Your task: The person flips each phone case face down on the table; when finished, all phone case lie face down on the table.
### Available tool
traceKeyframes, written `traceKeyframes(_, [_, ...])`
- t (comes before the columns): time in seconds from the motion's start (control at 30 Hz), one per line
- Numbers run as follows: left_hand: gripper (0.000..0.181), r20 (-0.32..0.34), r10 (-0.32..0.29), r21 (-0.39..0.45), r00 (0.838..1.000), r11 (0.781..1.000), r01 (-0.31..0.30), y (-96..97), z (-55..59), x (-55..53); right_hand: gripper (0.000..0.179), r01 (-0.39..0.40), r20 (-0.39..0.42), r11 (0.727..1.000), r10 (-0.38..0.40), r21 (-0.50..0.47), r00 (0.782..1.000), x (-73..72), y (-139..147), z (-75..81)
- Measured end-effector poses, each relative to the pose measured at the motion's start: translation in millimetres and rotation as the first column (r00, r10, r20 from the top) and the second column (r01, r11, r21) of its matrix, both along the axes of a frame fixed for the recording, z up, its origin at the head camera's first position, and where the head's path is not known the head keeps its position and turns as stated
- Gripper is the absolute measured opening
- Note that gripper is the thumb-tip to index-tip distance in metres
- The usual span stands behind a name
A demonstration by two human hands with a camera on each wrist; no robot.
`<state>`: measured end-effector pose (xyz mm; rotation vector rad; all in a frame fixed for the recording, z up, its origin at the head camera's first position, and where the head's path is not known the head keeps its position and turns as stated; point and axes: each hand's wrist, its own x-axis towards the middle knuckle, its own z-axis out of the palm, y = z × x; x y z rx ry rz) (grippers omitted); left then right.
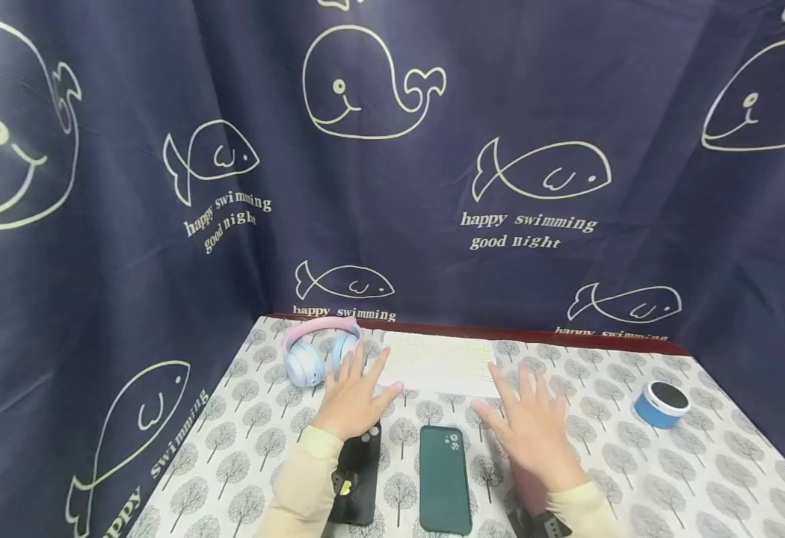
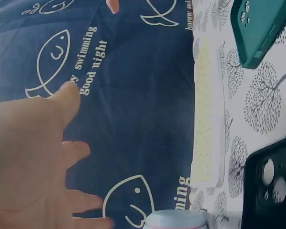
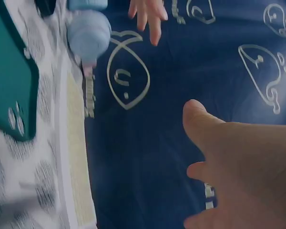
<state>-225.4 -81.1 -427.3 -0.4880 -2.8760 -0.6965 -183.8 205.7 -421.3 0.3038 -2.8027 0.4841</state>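
Observation:
Both hands hang in the air over the table, fingers spread, holding nothing. My left hand (image 1: 352,396) is above the black phone case (image 1: 359,478), near the headphones (image 1: 305,362) with a pink band and pale blue ear cups. My right hand (image 1: 534,422) hovers over a reddish flat thing (image 1: 527,486), mostly hidden by the wrist. Between the arms lies a dark green phone case (image 1: 445,478), also seen in the left wrist view as a green case (image 2: 260,28). Beyond the fingertips sits a white keyboard (image 1: 439,364); its pale yellow keys (image 3: 76,148) show in the right wrist view.
A small blue cylinder with a white rim and dark top (image 1: 662,405) stands on the right side of the table. The tablecloth (image 1: 244,448) is white with grey trees. A dark blue curtain (image 1: 433,194) with whale and fish drawings hangs behind and at both sides.

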Motion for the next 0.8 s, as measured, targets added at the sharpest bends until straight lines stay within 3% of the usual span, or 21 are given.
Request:
traceKeyframes(0.13, [0.066, -0.022, 0.020, -0.033, 1.000, 0.999, -0.020, -17.3, -3.1, -0.4, 0.066, -0.088, -0.080, 0.994, 0.083, -0.058, 0.993, 2.1, -31.4, -6.9])
traceKeyframes(0.27, [0.055, 0.028, 0.079, -0.100, 0.996, 0.992, -0.076, -35.6, -6.0, 8.4, 0.059, -0.156, -0.090, 0.981, 0.146, -0.119, 0.985, 2.9, -72.9, -16.3])
traceKeyframes(0.43, [0.037, 0.120, 0.096, -0.124, 0.988, 0.989, -0.081, -42.3, -11.7, 14.6, 0.052, -0.197, 0.007, 0.958, 0.203, -0.207, 0.979, -0.4, -117.3, -32.7])
traceKeyframes(0.57, [0.034, 0.164, 0.100, -0.130, 0.981, 0.988, -0.079, -39.3, -19.7, 14.3, 0.052, -0.182, 0.074, 0.947, 0.208, -0.264, 0.975, -1.3, -140.5, -45.9])
traceKeyframes(0.8, [0.035, 0.148, 0.129, -0.185, 0.981, 0.978, -0.101, -37.4, -27.1, 15.7, 0.044, -0.143, 0.192, 0.929, 0.218, -0.340, 0.957, -0.5, -163.5, -60.1])
